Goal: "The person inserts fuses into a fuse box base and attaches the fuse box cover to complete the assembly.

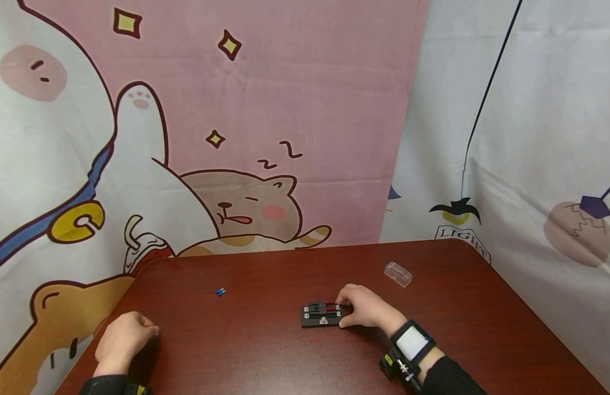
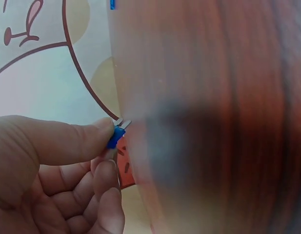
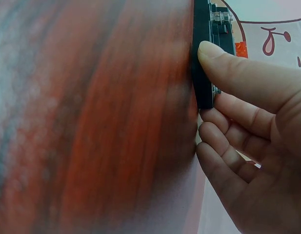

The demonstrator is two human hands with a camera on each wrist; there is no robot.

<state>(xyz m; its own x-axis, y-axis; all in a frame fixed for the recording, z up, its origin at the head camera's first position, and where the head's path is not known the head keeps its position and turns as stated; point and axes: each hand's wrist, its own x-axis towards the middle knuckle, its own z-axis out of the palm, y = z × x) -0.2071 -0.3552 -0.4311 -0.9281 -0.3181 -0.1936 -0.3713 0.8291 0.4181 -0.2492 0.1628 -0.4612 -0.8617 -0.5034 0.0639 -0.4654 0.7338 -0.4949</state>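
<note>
My left hand (image 1: 123, 341), at the left side of the table, pinches a small blue blade fuse (image 2: 116, 138) between thumb and finger. Its two metal prongs point up and away from the fingertips in the left wrist view. With thumb and fingers, my right hand (image 1: 369, 308) grips the right end of a black fuse block (image 1: 312, 317), which lies flat on the table. Metal screw terminals show on the block, and a red piece (image 1: 331, 307) sits on its right half. In the right wrist view the thumb presses against the block's black base (image 3: 203, 78).
Another small blue fuse (image 1: 220, 292) lies on the brown wooden table (image 1: 246, 345), left of the block. A clear plastic cover (image 1: 398, 274) rests farther back on the right. Behind the table hangs a cartoon-printed cloth (image 1: 305, 99).
</note>
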